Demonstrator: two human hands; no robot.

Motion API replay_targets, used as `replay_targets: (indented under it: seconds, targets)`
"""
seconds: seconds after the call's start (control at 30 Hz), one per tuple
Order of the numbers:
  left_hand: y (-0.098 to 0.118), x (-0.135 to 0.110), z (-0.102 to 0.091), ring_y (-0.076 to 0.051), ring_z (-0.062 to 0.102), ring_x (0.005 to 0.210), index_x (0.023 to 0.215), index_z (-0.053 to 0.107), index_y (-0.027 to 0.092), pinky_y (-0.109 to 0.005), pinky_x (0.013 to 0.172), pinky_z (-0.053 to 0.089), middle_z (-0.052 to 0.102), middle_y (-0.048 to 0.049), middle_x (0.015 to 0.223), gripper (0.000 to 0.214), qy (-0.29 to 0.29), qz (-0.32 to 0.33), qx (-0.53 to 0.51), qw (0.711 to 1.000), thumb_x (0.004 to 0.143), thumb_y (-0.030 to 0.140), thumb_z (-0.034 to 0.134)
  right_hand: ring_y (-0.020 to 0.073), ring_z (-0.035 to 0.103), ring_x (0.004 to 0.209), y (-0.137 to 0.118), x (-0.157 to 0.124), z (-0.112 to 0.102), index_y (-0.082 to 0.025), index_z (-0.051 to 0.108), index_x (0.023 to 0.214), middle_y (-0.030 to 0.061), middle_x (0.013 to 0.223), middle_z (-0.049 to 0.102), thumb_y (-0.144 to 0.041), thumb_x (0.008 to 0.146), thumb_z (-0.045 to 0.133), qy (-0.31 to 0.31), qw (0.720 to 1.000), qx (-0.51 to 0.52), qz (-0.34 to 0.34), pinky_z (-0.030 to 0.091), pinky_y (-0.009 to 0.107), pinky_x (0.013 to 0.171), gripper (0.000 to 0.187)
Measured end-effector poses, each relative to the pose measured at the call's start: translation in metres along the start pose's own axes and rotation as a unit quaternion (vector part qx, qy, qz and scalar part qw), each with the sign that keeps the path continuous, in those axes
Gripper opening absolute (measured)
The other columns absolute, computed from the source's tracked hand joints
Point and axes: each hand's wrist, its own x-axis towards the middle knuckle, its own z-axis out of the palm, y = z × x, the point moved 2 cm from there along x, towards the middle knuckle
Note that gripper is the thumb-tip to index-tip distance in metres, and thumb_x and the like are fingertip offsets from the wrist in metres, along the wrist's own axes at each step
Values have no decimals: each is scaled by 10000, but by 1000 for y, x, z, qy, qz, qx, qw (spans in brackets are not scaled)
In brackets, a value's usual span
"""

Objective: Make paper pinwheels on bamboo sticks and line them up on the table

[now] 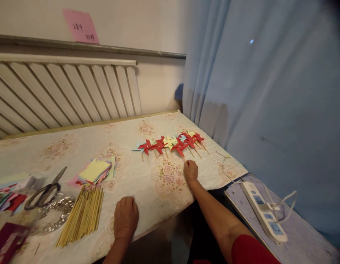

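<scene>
My right hand [191, 171] is closed around the lower end of a wooden stick, which carries a red paper pinwheel [179, 146]. This pinwheel is at the front of a row of other pinwheels [160, 145] in red, pale yellow and light blue, lying on the table with their sticks toward me. Curled into a fist, my left hand [126, 217] rests near the table's front edge, and nothing shows in it. To its left lies a bundle of thin wooden sticks [83, 216]. Behind the bundle is a stack of coloured paper squares [95, 170].
Black-handled scissors [46, 192], a heap of small shiny metal pieces [58, 212] and a purple box [8, 240] lie at the left of the flowered tablecloth [147, 190]. At the right, a white power strip [263, 212] sits on a lower surface beside a blue curtain [269, 110].
</scene>
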Motion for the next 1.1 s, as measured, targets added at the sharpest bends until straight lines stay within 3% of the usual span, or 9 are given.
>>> replay_targets:
  seconds: [0.6,1.1]
  targets:
    - [2,-1,-2,-246,508,892,884,583,163,-366,787,386,552,-87,861,169,-4,-9,-1,1000,917,185,419,181,519,750,-5,-2,-2,-157,666,832,72,824,627,-203,862,476,-17,1000,-16,-6,348,281,730,197]
    - [2,-1,0,-246,506,883,874,577,171,-369,787,384,565,-85,872,144,-6,-15,0,1000,907,178,436,231,571,814,14,9,-6,-136,676,858,126,855,681,-216,820,442,93,990,42,96,396,316,787,250]
